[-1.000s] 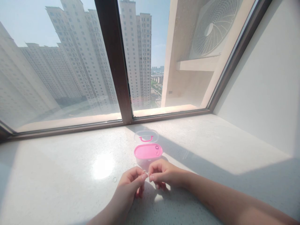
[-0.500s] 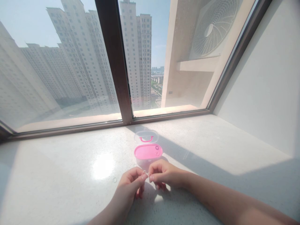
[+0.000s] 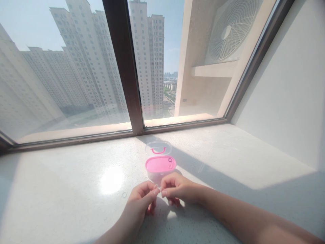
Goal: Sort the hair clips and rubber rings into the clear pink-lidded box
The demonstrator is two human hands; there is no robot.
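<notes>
My left hand (image 3: 143, 196) is closed in a pinch, with the pale curved edge of a small ring (image 3: 156, 186) showing at its fingertips. Close beside it, my right hand (image 3: 177, 188) pinches thumb against forefinger; whatever lies between them is too small to make out. The two sets of fingertips almost meet above the sill. Just behind them stands an oval box with a pink top (image 3: 157, 164). On that top lie a dark ring (image 3: 170, 160) and a lighter ring (image 3: 170, 166).
Behind the box is a clear oval lid (image 3: 149, 148) with a pink handle (image 3: 158, 152). A loose ring (image 3: 124, 195) lies left of my hands, another ring (image 3: 146, 179) by the box. The pale stone sill (image 3: 63, 189) runs to a brown-framed window (image 3: 137, 125).
</notes>
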